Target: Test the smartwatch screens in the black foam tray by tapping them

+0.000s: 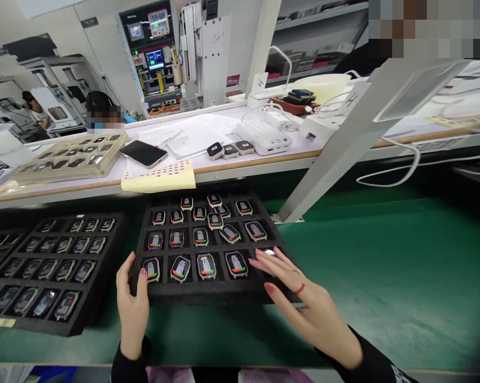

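A black foam tray (pixel 208 291) lies on the green bench in front of me, its compartments holding several lit smartwatch faces without straps. At its front left corner my left hand (pixel 134 298) grips the edge, thumb on top beside a watch (pixel 151 269). My right hand (pixel 299 298) lies over the front right corner, fingers stretched out and slightly apart. Beneath those fingers a watch (pixel 269 253) is mostly hidden in its compartment. Some watches in the back rows, such as this one (pixel 215 221), rest across the dividers rather than down in the compartments.
Another foam tray of watches (pixel 44 314) sits to the left. A raised shelf behind carries a phone (pixel 144 153), three dark watches (pixel 230 150), a white box-shaped device (pixel 264 137) and a cream tray (pixel 72 159). A slanted metal post (pixel 328 165) stands at the right. People are beyond.
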### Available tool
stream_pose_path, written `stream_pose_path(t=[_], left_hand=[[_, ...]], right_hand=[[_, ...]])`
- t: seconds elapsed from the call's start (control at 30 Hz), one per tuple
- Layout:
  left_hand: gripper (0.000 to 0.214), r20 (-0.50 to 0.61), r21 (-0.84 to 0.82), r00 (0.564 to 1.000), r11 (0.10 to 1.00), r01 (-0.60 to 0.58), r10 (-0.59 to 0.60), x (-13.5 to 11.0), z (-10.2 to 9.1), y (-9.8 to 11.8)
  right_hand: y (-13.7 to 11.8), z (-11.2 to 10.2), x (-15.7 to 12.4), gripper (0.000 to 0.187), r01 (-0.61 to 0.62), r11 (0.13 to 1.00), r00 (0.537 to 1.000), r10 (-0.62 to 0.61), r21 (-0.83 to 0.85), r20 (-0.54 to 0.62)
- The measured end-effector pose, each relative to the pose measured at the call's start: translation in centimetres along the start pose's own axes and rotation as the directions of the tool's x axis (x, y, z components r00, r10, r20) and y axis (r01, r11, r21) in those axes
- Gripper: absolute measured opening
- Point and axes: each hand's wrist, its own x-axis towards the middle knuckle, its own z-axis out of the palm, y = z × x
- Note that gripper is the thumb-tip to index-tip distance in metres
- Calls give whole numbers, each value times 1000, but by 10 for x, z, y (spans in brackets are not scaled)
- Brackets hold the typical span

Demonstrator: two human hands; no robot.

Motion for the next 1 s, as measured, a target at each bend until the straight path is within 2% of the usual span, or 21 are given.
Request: stream_pose_path(t=[0.1, 0.17, 0.3, 0.37, 0.7, 0.87, 1.0], left_hand=[[37, -66, 16, 992, 995, -102, 103, -11, 5, 0], [33, -93, 37, 978, 982, -187, 190, -18, 6, -5], [29, -56, 147, 902, 897, -417, 428, -29, 5, -21], [29, -28, 184, 865, 853, -488, 501, -31, 4, -27], [24, -86, 205, 829, 824, -528, 552, -24, 7, -39], [26, -84, 180, 827, 825, -535, 555, -25, 6, -39], [28, -56, 174, 829, 823, -540, 556, -25, 5, -36]], right_hand=[[1, 4, 3, 49, 121, 992, 989, -118, -29, 92], [5, 6, 3, 46, 157, 986, 977, -147, -50, 153], [5, 10, 3, 45, 161, 985, 977, -151, -56, 148], [-1, 14, 4, 48, 159, 987, 979, -153, -37, 137], [-24, 44, 23, 43, 200, 980, 940, -192, 2, 280], [-29, 53, 25, 47, 205, 979, 944, -203, 20, 260], [-41, 67, 32, 50, 249, 966, 917, -259, 70, 304]])
